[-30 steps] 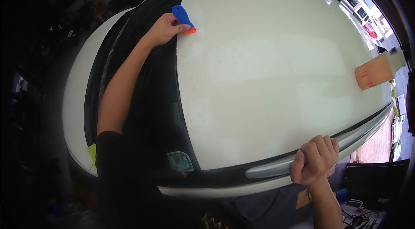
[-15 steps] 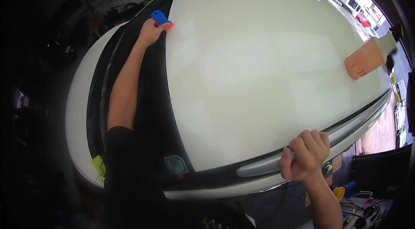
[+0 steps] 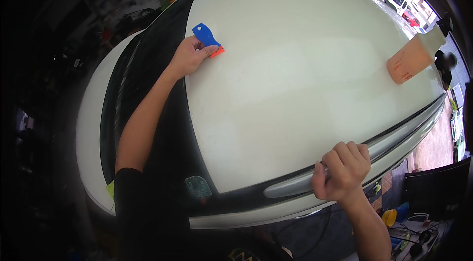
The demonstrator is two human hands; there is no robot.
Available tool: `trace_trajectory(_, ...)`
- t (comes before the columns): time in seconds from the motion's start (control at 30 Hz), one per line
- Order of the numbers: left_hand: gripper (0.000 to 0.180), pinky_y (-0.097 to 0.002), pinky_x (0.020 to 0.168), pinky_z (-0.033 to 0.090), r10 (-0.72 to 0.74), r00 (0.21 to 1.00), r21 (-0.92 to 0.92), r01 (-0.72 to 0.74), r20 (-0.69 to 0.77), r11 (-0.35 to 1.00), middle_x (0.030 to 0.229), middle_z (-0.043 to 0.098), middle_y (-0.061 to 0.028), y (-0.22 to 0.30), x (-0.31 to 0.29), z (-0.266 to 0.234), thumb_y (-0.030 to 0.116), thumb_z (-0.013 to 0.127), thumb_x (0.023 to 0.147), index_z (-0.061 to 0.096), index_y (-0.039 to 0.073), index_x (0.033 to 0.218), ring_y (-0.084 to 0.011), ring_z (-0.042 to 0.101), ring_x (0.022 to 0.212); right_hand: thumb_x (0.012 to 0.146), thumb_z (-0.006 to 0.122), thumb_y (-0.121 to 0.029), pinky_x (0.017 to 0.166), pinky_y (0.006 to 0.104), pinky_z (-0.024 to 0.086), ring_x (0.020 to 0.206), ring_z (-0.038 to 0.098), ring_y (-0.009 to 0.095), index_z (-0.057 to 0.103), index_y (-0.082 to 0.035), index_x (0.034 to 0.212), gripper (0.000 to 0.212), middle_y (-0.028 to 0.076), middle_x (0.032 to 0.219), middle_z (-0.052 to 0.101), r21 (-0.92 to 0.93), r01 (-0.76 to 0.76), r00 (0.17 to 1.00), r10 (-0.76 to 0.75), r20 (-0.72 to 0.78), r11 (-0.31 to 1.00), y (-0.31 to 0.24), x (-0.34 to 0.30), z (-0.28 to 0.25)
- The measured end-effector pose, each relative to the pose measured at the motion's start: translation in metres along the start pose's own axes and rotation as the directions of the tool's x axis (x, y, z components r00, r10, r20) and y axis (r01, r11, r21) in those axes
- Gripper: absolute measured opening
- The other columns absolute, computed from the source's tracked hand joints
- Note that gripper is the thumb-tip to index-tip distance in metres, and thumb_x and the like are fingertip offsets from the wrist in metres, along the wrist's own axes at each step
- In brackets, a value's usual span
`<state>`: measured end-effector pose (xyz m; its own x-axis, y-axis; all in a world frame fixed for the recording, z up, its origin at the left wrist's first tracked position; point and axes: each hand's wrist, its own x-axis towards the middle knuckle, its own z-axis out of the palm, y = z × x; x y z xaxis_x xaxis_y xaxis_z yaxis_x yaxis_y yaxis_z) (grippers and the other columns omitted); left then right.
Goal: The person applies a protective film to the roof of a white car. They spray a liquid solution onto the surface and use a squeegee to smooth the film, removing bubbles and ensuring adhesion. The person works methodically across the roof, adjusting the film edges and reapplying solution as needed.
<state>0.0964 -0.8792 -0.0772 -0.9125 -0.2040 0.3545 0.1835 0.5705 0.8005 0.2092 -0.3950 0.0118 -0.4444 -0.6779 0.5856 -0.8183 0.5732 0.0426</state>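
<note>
A small scraper with a blue handle and an orange blade is gripped in my left hand. The hand is over the front edge of the white car roof, beside the dark windshield. Whether the blade touches the paint I cannot tell. My right hand is wrapped round the silver roof rail along the near side of the roof.
A spray bottle with orange liquid is on the roof at the far right. A green-yellow cloth lies by the hood. Cables and a yellow object are at lower right. A person stands beyond the car.
My left hand has moved right and slightly nearer with the scraper, from the windshield's edge onto the roof side. The right hand keeps its hold on the rail.
</note>
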Motion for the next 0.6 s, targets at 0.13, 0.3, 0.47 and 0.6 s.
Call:
trace_trajectory(0.13, 0.022, -0.0297, 0.074, 0.051, -0.179, 0.935, 0.238, 0.257, -0.305, 0.937, 0.085, 0.072, 0.0002, -0.05, -0.002, -0.077, 0.024, 0.077, 0.1, 0.077, 0.003, 0.104, -0.0096, 0.064, 0.077, 0.068, 0.07, -0.021, 0.06, 0.0387, 0.031, 0.057, 0.044, 0.023, 0.051, -0.012, 0.066, 0.021, 0.004, 0.067, 0.042, 0.065, 0.022, 0.999, -0.019, -0.051, 0.998, -0.004, 0.001, 0.004)
trace_trajectory(0.3, 0.024, -0.0279, 0.079, 0.051, -0.076, 0.996, -0.053, 0.078, 0.036, 0.996, 0.091, 0.073, -0.0002, 0.002, -0.026, -0.023, 0.025, 0.077, 0.101, 0.076, 0.001, 0.107, -0.0092, 0.064, 0.084, 0.068, 0.07, -0.02, 0.06, 0.0389, 0.031, 0.058, 0.045, 0.024, 0.051, -0.012, 0.067, 0.021, 0.005, 0.067, 0.041, 0.019, 0.005, 0.999, -0.004, -0.035, 1.0, 0.0, -0.001, 0.001)
trace_trajectory(0.47, 0.028, -0.0298, 0.073, 0.05, -0.172, 0.983, 0.036, 0.174, -0.066, 0.984, 0.085, 0.071, 0.0002, -0.003, -0.009, -0.04, 0.028, 0.079, 0.099, 0.076, 0.001, 0.106, -0.0086, 0.061, 0.077, 0.069, 0.07, -0.019, 0.06, 0.0388, 0.031, 0.058, 0.045, 0.024, 0.05, -0.012, 0.066, 0.021, 0.005, 0.066, 0.041, 0.051, 0.034, 0.998, -0.031, -0.054, 0.998, -0.004, -0.001, 0.002)
trace_trajectory(0.6, 0.026, -0.0305, 0.07, 0.048, -0.045, 0.996, 0.029, 0.043, 0.076, 0.999, 0.079, 0.068, -0.0004, 0.065, -0.034, 0.021, 0.027, 0.079, 0.099, 0.076, 0.001, 0.099, -0.0097, 0.058, 0.073, 0.068, 0.07, -0.018, 0.06, 0.039, 0.031, 0.058, 0.045, 0.024, 0.05, -0.012, 0.066, 0.021, 0.005, 0.066, 0.041, 0.01, 0.018, 0.997, -0.017, -0.071, 1.0, 0.001, -0.002, 0.0)
